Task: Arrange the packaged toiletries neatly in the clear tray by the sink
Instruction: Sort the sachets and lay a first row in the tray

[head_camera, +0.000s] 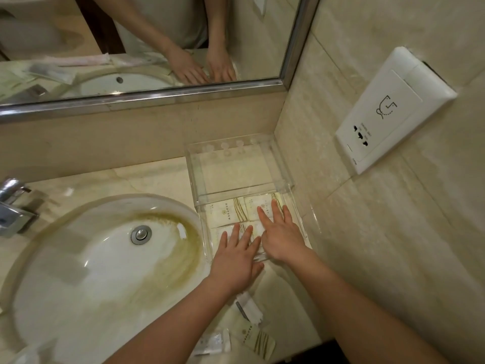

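The mirror hung behind the tray, the sink lay to its left and a wall socket to its right. Loose packets lay on the counter in front of the tray. White packets lay side by side in the tray's front half, where the left hand and right hand pressed flat on them, fingers straight, gripping nothing.
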Demonstrator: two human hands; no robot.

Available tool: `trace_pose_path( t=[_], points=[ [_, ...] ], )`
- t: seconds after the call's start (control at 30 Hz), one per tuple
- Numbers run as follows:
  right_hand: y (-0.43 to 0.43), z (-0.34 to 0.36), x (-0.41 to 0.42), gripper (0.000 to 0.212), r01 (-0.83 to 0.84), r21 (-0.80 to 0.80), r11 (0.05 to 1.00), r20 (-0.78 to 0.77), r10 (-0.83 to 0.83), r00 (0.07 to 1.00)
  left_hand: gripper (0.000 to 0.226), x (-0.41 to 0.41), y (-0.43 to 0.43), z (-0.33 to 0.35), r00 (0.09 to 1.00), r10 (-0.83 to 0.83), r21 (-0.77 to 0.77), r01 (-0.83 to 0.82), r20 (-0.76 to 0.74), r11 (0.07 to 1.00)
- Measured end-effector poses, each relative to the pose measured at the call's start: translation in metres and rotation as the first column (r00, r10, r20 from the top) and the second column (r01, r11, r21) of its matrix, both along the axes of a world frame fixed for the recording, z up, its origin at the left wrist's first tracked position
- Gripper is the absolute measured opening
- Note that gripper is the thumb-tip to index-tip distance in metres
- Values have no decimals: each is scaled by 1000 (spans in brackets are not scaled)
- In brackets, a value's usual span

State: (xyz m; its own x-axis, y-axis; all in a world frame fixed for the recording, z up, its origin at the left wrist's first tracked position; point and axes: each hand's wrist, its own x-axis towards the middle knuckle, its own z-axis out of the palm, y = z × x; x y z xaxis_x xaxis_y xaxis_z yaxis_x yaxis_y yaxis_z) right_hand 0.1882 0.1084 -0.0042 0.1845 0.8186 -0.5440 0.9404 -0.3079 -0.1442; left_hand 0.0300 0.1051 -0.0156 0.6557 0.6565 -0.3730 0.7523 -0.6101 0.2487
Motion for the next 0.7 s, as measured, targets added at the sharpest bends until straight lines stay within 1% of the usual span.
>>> trace_pose_path(
  t=[0.07, 0.13, 0.23, 0.3, 0.37, 0.4, 0.47, 0.53, 0.6, 0.63, 0.7],
  points=[
    [1, 2, 0, 79, -7, -14, 1000, 13, 7, 1000, 69, -2, 0, 1, 1000, -9, -4, 9, 14, 1000],
    [1, 5, -1, 72, 5, 9, 1000, -5, -5, 1000, 69, -4, 0, 3, 999, -3, -16, 4, 51, 1000],
    [-6, 10, -5, 68, 52, 144, 988, -19, -50, 999, 62, -10, -2, 10, 983, 51, -50, -43, 176, 998],
    [-17, 14, -10, 68, 126, 263, 957, -80, -108, 991, 53, -18, -5, 17, 929, 145, -80, -125, 339, 989],
    [-34, 18, -20, 60, 208, 379, 902, -182, -148, 972, 43, -32, -11, 22, 836, 226, -73, -220, 501, 973],
    [-45, 20, -27, 54, 243, 436, 867, -227, -155, 961, 38, -41, -15, 25, 796, 256, -60, -268, 549, 962],
    [-67, 26, -39, 40, 297, 515, 804, -295, -159, 942, 29, -59, -24, 29, 748, 305, -53, -341, 589, 938],
    [-90, 30, -51, 27, 336, 510, 792, -345, -169, 923, 23, -79, -37, 29, 721, 344, -79, -375, 602, 924],
    [-112, 30, -61, 17, 354, 438, 826, -371, -193, 908, 20, -97, -51, 25, 713, 373, -115, -384, 593, 916],
    [-121, 26, -64, 15, 339, 397, 853, -359, -195, 913, 19, -104, -58, 23, 719, 393, -145, -384, 573, 912],
    [-138, 17, -70, 20, 273, 324, 906, -308, -172, 936, 19, -117, -71, 17, 760, 419, -206, -366, 497, 908]
  ],
)
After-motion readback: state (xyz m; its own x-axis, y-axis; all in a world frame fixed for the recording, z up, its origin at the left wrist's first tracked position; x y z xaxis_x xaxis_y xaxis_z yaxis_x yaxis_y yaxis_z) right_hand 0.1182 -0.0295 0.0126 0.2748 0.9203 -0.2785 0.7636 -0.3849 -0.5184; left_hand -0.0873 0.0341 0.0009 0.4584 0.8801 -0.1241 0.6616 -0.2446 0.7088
